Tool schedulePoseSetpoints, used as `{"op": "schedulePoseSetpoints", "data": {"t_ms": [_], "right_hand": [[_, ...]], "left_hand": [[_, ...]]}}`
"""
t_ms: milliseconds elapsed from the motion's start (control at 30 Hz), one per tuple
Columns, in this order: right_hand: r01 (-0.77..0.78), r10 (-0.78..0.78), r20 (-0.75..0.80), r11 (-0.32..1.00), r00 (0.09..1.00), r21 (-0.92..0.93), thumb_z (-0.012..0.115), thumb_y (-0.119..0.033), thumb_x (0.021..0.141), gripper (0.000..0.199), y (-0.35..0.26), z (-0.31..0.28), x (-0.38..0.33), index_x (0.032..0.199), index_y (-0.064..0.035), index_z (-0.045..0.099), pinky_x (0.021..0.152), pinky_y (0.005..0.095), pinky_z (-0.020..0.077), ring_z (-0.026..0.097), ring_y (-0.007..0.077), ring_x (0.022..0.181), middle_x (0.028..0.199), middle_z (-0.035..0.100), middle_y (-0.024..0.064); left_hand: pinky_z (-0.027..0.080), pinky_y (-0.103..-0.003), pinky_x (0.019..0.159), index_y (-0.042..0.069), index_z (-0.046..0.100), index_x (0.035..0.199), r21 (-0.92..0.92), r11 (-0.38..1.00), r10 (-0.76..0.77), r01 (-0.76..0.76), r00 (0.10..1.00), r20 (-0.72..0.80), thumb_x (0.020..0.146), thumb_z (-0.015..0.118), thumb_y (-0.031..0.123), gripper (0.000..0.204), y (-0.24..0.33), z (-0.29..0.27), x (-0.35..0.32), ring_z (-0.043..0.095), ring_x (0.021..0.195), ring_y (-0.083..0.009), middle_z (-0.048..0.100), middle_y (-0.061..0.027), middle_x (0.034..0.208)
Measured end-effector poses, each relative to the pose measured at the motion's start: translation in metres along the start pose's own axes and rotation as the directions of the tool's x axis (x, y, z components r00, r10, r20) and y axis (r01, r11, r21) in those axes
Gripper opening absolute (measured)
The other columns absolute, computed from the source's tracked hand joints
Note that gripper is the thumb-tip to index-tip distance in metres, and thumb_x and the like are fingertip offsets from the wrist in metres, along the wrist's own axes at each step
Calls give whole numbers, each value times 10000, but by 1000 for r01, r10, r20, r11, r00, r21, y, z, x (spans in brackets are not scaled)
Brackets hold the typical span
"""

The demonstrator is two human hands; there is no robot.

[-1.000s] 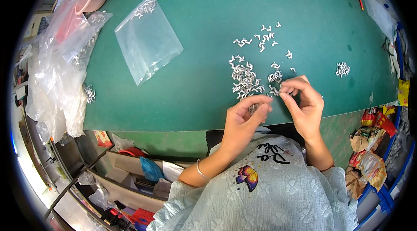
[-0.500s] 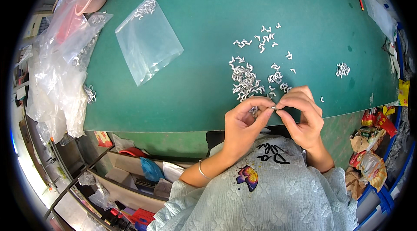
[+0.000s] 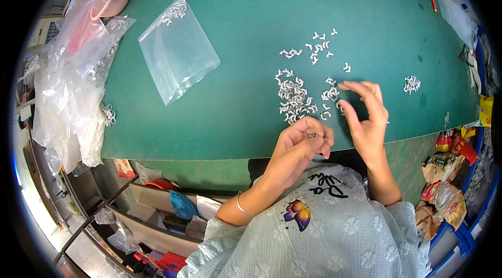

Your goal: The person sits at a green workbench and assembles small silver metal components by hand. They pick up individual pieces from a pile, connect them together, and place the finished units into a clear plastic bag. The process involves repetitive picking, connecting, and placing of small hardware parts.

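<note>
Close to the table's front edge, my left hand is curled shut around small silvery metal pieces; a bit of metal shows between its fingers. My right hand hovers over the table with thumb and fingers apart, empty. Its fingertips are beside a small cluster of curved, forked metal pieces. A larger heap of the same pieces lies just beyond my left hand. More loose pieces are scattered farther back.
A separate little pile of metal pieces sits at the right of the green table. On the left lies a clear plastic bag with pieces at its far end. Crumpled clear bags and a pink basket crowd the left edge.
My hands were together, pinching a small metal piece between them. Now the right hand has moved away toward the small cluster and opened, while the left has curled its fingers closed.
</note>
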State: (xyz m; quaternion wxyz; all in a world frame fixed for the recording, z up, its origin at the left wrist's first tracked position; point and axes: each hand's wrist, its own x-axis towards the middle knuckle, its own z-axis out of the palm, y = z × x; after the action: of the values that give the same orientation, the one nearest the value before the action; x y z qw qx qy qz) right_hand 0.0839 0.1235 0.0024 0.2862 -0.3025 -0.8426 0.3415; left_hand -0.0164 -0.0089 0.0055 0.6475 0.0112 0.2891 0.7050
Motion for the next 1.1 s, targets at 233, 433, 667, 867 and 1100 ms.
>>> {"op": "schedulePoseSetpoints", "data": {"t_ms": [233,433,667,867,1100], "right_hand": [[177,-161,95,965,982,-192,677,36,652,322,0,11,1,960,-39,617,763,336,406,532,244,830,877,622,67],[-229,164,167,806,972,545,624,109,728,257,-1,1,-9,964,12,597,689,272,448,560,158,779,868,621,79],[-405,185,362,359,914,841,571,115,798,245,-8,-5,-22,1029,45,535,719,270,483,581,147,813,884,606,101],[-338,162,296,478,941,811,600,107,773,242,-12,-7,-24,998,37,545,701,276,444,555,145,813,892,608,105],[-209,71,210,604,975,769,623,96,750,226,-14,-8,-23,958,30,565,705,283,385,533,169,823,887,618,108]], "left_hand": [[418,-266,680,5,541,937,99,995,23,-19,999,-42,863,503,45,92,-4,-3,-1,478,731,-105,540,-71,874],[441,-239,652,-16,589,998,206,978,56,-30,991,-122,892,541,102,166,-7,-5,0,511,713,-80,577,-45,852],[413,-187,561,-9,613,967,206,978,47,-14,986,-158,867,601,131,172,-10,-1,1,500,631,-50,602,-23,818],[349,-158,514,-1,620,949,434,901,111,-14,974,-198,834,617,38,121,-5,3,-3,455,624,-12,579,9,801],[343,-151,559,-8,616,943,467,849,317,-245,945,-79,827,594,-22,120,-7,8,-1,459,699,-15,558,5,843]]}}
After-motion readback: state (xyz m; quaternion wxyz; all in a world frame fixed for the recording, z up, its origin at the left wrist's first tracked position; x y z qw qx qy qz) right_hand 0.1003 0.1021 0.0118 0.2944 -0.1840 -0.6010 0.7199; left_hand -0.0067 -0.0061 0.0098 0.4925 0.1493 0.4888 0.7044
